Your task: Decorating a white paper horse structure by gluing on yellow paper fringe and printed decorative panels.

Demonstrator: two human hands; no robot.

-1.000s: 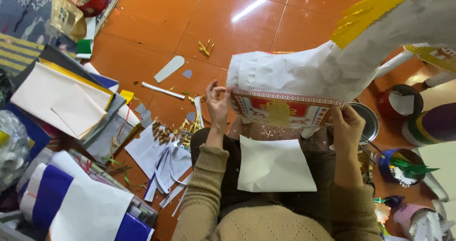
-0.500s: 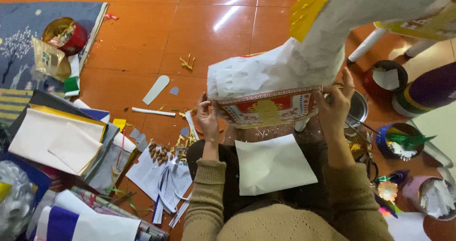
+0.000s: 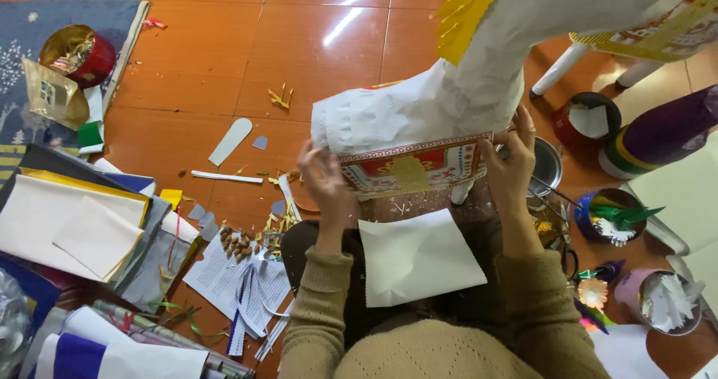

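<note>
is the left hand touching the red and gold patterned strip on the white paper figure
Touching. The head view shows the left hand with its fingers pressed on the left end of the patterned strip, no gap between them.

Two hands, left (image 3: 323, 181) and right (image 3: 511, 171), were in view. One white paper figure (image 3: 479, 87) stood there, one white sheet (image 3: 419, 258) lay on the lap, one red tin (image 3: 75, 54) sat far left, and one metal bowl (image 3: 547, 166) sat right.
</note>
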